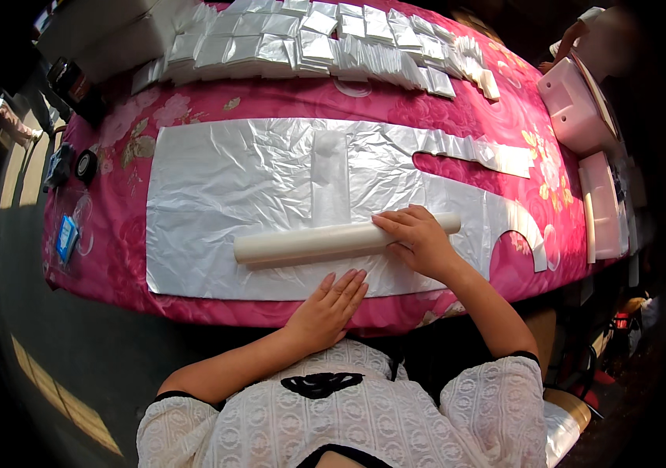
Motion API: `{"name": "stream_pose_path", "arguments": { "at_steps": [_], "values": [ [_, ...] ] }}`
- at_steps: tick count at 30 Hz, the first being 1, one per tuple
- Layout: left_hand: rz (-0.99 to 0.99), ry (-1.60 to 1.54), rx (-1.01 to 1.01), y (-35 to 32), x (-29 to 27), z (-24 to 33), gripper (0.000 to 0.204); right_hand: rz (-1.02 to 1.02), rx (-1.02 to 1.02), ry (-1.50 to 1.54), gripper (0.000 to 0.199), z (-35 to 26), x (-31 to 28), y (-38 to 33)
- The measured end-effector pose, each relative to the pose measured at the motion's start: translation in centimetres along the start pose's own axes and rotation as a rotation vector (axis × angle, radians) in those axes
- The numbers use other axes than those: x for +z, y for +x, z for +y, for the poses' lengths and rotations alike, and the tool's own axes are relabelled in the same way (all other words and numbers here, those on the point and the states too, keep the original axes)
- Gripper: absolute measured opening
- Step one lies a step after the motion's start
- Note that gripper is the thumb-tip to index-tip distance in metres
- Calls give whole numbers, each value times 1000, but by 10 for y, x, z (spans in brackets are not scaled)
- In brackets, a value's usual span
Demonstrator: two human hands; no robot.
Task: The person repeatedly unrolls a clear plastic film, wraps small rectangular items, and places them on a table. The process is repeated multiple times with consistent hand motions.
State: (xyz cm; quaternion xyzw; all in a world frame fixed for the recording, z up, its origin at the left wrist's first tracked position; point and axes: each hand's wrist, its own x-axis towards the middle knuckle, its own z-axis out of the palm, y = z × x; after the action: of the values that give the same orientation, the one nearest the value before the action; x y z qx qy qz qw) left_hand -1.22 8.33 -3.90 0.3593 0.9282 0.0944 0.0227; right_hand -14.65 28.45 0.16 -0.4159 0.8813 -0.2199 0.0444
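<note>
Left hand [327, 306] flat, open on thin translucent plastic sheet [232, 187]; right hand [419, 238] open atop white rolled plastic tube [325, 243]. Risk: roll skews, sheet creases.

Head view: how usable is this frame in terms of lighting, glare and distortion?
Head view: bright, hard light; the spread clear plastic sheet glares nearly white, hiding its wrinkles in places. Fisheye bends the pink floral tablecloth edge and leaves black corners. The left hand, the right hand and the white roll are sharp; the folded plastic stacks along the far edge are small and squeezed.
</note>
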Motion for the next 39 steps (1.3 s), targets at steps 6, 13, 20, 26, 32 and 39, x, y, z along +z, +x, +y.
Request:
{"name": "stream_pose_path", "arguments": {
  "at_steps": [6, 13, 20, 26, 32, 39],
  "values": [
    [-4, 5, -9, -3, 6, 1, 78, 194, -1, -130, 49, 40, 6, 56],
    [84, -249, 12, -7, 5, -2, 75, 372, 334, -148, 50, 94, -31, 55],
    [67, -330, 40, -14, -8, -22, 76, 42, 155, 154, 52, 16, -26, 1],
    [-14, -123, 35, -25, 5, -7, 74, -33, -9, 70, 53, 6, -3, 24],
    [22, 171, 80, -24, 10, -4, 65, 178, -70, 2, 46, 42, 13, 83],
    [164, 5, 129, -31, 4, -5, 52, 319, -18, -78, 55, 52, 16, 103]
  ]
}}
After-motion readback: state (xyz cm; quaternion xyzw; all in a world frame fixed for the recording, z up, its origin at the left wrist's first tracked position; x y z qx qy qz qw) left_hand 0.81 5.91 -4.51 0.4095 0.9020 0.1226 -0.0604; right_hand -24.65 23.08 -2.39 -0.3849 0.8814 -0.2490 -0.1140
